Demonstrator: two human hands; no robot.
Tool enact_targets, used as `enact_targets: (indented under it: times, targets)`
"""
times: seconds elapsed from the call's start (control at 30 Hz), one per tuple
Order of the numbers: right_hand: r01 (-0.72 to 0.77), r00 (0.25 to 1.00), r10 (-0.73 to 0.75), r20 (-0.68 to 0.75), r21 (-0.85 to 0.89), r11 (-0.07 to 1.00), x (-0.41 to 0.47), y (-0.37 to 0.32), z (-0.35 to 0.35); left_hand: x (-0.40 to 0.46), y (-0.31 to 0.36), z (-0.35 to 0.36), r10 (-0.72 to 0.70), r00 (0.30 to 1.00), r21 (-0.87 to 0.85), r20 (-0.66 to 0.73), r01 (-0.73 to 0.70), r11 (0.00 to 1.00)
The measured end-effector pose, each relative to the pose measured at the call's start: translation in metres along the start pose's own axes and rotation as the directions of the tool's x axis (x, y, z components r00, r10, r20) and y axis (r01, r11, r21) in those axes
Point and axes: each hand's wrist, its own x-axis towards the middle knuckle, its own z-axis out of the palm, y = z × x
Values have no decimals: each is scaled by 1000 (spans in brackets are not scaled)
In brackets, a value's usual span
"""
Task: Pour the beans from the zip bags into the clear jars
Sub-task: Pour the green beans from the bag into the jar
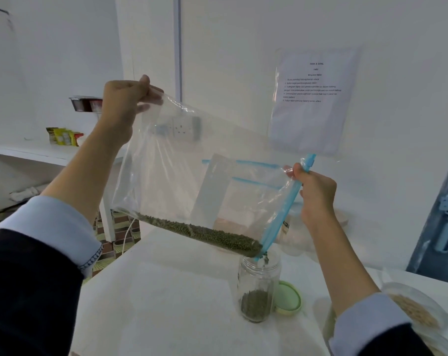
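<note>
Two hands are up on one clear zip bag [192, 160], and it hangs tilted over the white table [166, 291]. The left hand [125, 98] pinches the bag's upper closed corner between thumb and fingers, high at the left. The right hand [315, 194] grips the blue zip strip [282, 217] near its top end, fingers curled round it, lower and to the right. Green beans [205, 233] lie in a long band along the bag's bottom edge, sliding toward the lowest corner. That corner, at the bottom end of the zip strip, sits right at the mouth of an upright clear jar [259, 286]. A few beans are dropping through the jar's neck, and a dark green layer [256, 304] fills roughly the bottom third of the jar. A pale green lid [288, 298] lies flat on the table, just beside the jar on its right. Behind the held bag, a second zip bag [233, 222] with pinkish contents stands near the wall. At the right edge, another clear bag of tan grains [415, 312] lies on the table. On the wall, a printed sheet in a plastic sleeve [313, 98] hangs above a socket [184, 127], which shows through the bag.
</note>
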Motion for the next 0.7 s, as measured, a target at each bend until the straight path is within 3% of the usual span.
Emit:
enact_targets:
  times: [0.7]
  targets:
    - [18,999,-17,32,-27,999,2,-6,7,-2,-2,-4,-34,999,-8,-42,33,999]
